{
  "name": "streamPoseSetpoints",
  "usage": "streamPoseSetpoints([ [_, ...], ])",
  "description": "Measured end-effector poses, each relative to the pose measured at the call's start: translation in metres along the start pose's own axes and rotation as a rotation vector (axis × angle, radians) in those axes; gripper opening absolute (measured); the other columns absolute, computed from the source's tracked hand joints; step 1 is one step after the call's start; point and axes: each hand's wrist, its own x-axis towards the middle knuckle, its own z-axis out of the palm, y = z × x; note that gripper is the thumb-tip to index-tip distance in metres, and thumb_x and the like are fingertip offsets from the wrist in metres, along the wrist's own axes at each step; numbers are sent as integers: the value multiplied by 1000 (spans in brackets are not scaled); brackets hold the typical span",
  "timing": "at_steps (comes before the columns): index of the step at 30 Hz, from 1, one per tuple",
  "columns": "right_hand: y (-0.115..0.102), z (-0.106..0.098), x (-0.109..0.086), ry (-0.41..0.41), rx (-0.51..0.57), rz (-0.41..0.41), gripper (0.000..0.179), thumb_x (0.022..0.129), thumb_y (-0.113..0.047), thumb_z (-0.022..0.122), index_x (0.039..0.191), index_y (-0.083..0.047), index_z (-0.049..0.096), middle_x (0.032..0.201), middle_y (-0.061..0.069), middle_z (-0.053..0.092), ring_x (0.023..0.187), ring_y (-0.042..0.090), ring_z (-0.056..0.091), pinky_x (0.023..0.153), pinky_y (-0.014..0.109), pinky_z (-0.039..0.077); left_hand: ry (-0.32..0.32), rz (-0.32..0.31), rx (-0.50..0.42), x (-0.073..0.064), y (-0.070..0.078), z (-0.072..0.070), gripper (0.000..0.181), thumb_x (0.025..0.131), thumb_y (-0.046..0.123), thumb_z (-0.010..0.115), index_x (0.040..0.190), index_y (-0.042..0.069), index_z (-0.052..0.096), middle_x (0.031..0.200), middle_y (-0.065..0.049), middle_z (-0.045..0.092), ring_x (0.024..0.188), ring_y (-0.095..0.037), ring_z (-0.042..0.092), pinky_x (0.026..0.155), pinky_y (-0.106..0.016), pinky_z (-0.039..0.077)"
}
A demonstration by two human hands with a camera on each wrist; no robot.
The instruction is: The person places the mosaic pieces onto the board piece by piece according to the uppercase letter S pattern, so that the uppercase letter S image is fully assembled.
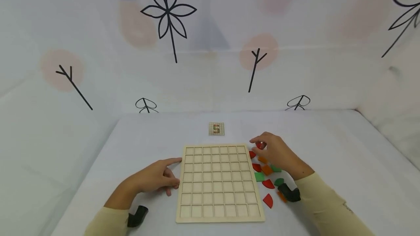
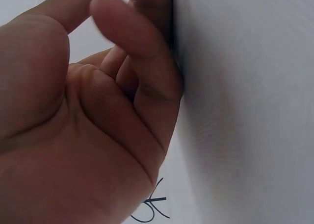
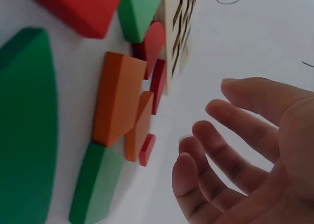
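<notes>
White cloth backdrop (image 1: 210, 28) printed with black line-drawn flowers and pale pink blobs, wrapping round a white table (image 1: 344, 156).

Wooden grid board (image 1: 219, 183) lies flat at table centre, square cells all bare. Small pattern card (image 1: 216, 128) sits beyond it, well apart, showing what looks like an "S" figure; too small to be sure.

Left hand (image 1: 157, 178) rests on the table, touching the board's left edge, index finger pointing along the far corner, other fingers loosely curled, holding nothing. Left wrist view confirms: relaxed fingers against white surface, nothing in the palm.

Right hand (image 1: 277, 154) hovers over the loose tiles just right of the board, fingers spread and relaxed per the right wrist view, nothing gripped. Fingertips are near a small red piece (image 1: 259, 145) at the far end of the pile; contact unclear.

Loose pieces (image 1: 267, 177) are scattered beside the board's right edge: red quarter-circles, orange blocks (image 3: 117, 99), green blocks (image 3: 24, 126). One red quarter-circle (image 1: 268, 200) lies nearest the person, apart from the rest.

Cream sleeves on both arms, black wrist mounts (image 1: 137, 216) under each.
</notes>
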Motion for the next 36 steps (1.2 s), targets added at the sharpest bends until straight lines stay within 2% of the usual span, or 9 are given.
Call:
streamPoseSetpoints([
  [5,4,1,6,-76,-8,-35,26,94,-11,66,117,-2,72,102,7,65,80,16,52,63,23,49,-10,2,-60,-3,-6,-5,81,93,23,72,159,12,26,89,-6,75,72,-24,73,59,-33,57],
  [11,4,2,12,-132,-22,-49,28,91,-9,71,117,-1,72,94,4,62,78,14,51,62,22,47,0,-12,-91,-6,-7,-6,83,92,23,73,159,12,25,89,-7,75,72,-24,72,62,-34,58],
  [18,6,6,11,-183,-17,-25,28,91,-11,72,118,-1,72,93,2,60,77,14,51,63,23,47,-4,-33,-126,-8,-9,-3,82,93,22,73,159,13,25,88,-8,74,70,-23,72,62,-32,57],
  [26,9,7,6,-183,-78,-52,27,90,-12,74,116,-2,73,92,4,60,80,14,53,69,25,50,-22,9,-141,-4,-10,-2,80,94,19,70,159,11,25,88,-10,74,71,-25,72,63,-32,58],
  [30,10,7,4,-193,-79,-39,26,90,-12,73,115,-2,74,94,4,61,83,15,56,74,29,54,-32,0,-140,-2,-10,-2,81,94,20,71,159,11,24,88,-10,74,71,-24,73,63,-32,59],
  [36,14,9,1,-163,-103,-41,21,90,-11,74,110,-5,73,96,3,62,88,15,60,77,33,57,-29,-5,-127,2,-8,-3,80,94,23,72,159,13,26,88,-9,74,70,-24,73,63,-32,58],
])
